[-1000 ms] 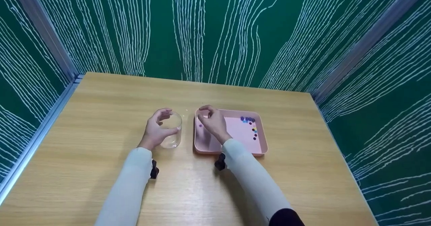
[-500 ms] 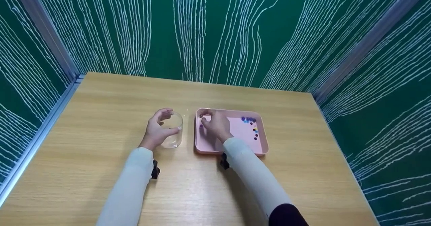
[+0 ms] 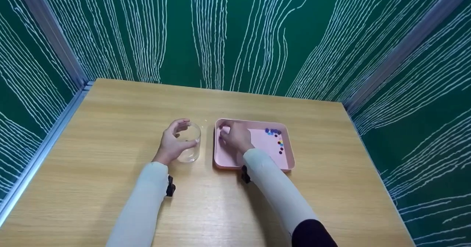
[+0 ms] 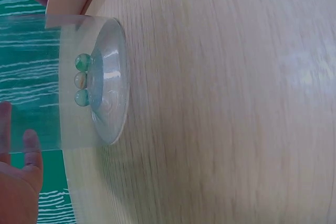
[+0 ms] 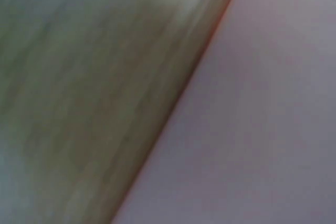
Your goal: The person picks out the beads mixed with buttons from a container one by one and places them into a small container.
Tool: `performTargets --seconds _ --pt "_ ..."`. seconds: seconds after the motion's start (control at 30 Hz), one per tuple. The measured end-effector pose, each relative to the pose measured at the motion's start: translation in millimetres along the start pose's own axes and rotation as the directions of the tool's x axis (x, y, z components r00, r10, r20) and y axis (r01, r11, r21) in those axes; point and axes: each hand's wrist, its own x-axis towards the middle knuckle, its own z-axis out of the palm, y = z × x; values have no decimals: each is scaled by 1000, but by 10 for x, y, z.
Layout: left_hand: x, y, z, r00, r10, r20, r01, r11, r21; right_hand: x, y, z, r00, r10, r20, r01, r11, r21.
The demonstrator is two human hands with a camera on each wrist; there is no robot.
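My left hand [image 3: 173, 142] grips the upper side of a clear, cylindrical cup [image 3: 191, 151] standing on the table. Through its wall in the left wrist view show three glassy marbles [image 4: 82, 62], greenish and clear, at the bottom. My right hand [image 3: 237, 136] is down inside a shallow pink tray [image 3: 261, 153], thumb and fingers bent near its left wall. Whatever sits between those fingertips is hidden, so I cannot tell whether they pinch a ball. Along the tray's right side lie several small balls [image 3: 272, 131], dark purple, blue and yellow.
The wooden table [image 3: 147, 210] carries both containers, with the tray just right of the cup. Tiny bright specks [image 3: 205, 121] lie behind the gap between them. Green walls [image 3: 180, 37] with white wavy lines enclose the back and sides.
My right hand has lowered from above the tray's left rim into the tray, and now covers the purple ball that lay near the left wall. The left hand stays on the cup.
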Motion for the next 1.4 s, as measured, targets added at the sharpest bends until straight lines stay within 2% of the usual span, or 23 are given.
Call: performTargets --seconds 0.17,0.33,0.6,0.67,0.87,1.0,1.27,1.4 --pt "-102 212 11 1000 -23 15 23 1000 -3 -16 18 3 1000 4 28 -5 1000 7" --pt "-133 223 26 1000 -27 11 27 1000 1 -74 9 7 999 31 34 -32 999 30" --pt "-142 202 0 1000 -20 7 20 1000 7 -73 -6 20 999 22 48 -26 996 86" --pt "-126 186 -5 1000 -9 11 9 1000 -12 -54 -6 19 999 -3 32 1 999 54" --pt "-34 3 -2 1000 -8 1 8 999 -34 -5 -10 32 999 -32 16 32 999 15" --pt "-2 -85 6 1000 16 -11 -17 999 -30 3 -9 58 999 -51 19 51 999 -1" --pt "12 -70 -2 1000 28 -6 -28 1000 -7 -1 -35 91 991 -132 -17 130 989 -72" --pt "19 -47 -7 1000 26 -6 -26 1000 -4 0 -67 84 989 -147 -26 144 985 -93"
